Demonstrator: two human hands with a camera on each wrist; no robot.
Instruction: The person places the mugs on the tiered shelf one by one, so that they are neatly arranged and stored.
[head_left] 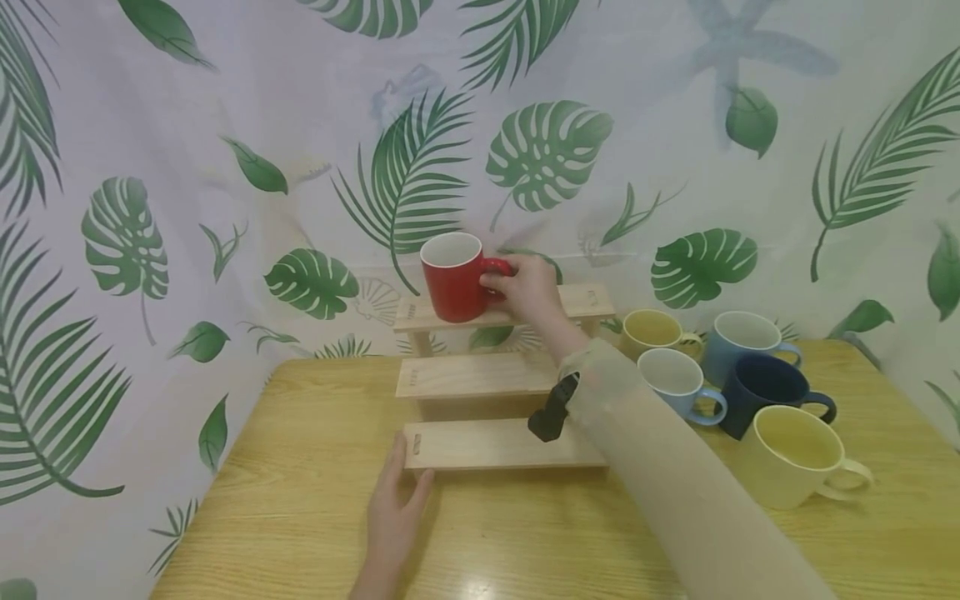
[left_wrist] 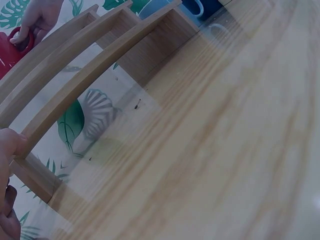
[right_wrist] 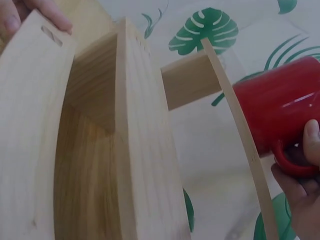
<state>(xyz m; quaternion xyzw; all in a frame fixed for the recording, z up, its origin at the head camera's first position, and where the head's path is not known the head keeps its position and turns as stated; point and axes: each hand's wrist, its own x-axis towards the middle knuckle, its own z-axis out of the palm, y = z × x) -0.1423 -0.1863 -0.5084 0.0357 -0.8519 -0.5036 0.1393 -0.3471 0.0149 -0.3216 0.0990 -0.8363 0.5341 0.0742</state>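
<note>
A red mug with a white inside stands upright at the left part of the top step of a three-step wooden stand. My right hand pinches the mug's handle between thumb and fingers. In the right wrist view the red mug has its base right at the top board. My left hand holds the left end of the lowest step, its thumb at the front edge and its fingers along the side. The left wrist view shows the thumb of this left hand at the board's corner.
Several mugs stand on the wooden table right of the stand: a mustard one, two blue-and-white ones, a navy one and a pale yellow one. A leaf-patterned cloth hangs behind.
</note>
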